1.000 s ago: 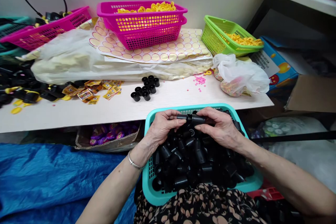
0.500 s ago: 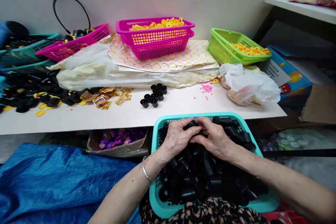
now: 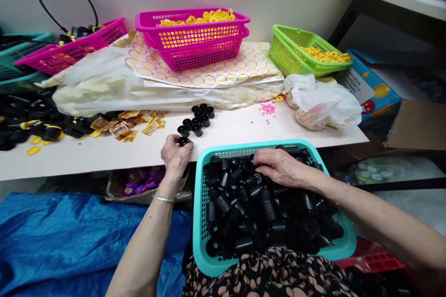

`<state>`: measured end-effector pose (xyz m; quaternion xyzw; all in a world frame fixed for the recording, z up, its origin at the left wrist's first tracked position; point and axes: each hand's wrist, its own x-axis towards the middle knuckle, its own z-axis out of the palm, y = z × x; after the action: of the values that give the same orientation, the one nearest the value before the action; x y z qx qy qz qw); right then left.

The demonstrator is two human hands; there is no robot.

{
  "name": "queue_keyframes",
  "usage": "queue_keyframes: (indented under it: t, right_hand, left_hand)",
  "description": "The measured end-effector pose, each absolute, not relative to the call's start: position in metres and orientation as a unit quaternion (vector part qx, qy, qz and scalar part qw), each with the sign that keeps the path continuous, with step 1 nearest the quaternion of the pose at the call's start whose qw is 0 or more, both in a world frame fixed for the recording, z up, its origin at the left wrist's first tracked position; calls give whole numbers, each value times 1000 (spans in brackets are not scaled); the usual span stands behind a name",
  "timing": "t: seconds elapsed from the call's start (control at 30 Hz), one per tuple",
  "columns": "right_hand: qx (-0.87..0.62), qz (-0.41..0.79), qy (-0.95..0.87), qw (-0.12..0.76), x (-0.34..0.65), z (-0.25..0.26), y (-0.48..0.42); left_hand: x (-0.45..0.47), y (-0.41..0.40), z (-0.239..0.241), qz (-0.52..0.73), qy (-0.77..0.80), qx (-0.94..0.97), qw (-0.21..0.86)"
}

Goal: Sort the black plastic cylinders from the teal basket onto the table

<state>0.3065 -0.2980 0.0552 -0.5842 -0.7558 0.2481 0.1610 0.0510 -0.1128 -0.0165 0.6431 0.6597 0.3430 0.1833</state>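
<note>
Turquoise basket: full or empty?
Far from empty: black pieces spread across the turquoise basket from side to side, under the right hand. Whether it is brim-full, I cannot tell.

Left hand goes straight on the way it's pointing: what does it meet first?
Likely the nearest of the black cups grouped on the table, just beyond the one in the left hand. Whether they already touch is unclear; depth is hard to judge here.
</note>
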Motion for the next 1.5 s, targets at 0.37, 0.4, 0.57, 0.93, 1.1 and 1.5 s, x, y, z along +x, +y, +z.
queue_keyframes:
  t: [0.37,0.4,0.57,0.93,1.1,1.5]
  right_hand:
    - [-455,201,-866,-54,266,47,-265]
    - [-457,204,-864,-56,267,47,-265]
    - [-465,209,-860,-38,270,48,-269]
    - [-480,288,-828,14,268,49,-271]
    - [-552,513,-616,229,286,47,-278]
    - [-439,765,-249,400,304,45,-298]
  left_hand:
    - [59,-126,0,424,588,644,245]
    - [58,-133,6,454,578,609,298]
    - [59,-161,47,450,475,396,644]
    - [75,-181,54,122,256,931,227]
    - [96,-194,59,-43,159,985,59]
    - [108,-197,39,-44,180,981,62]
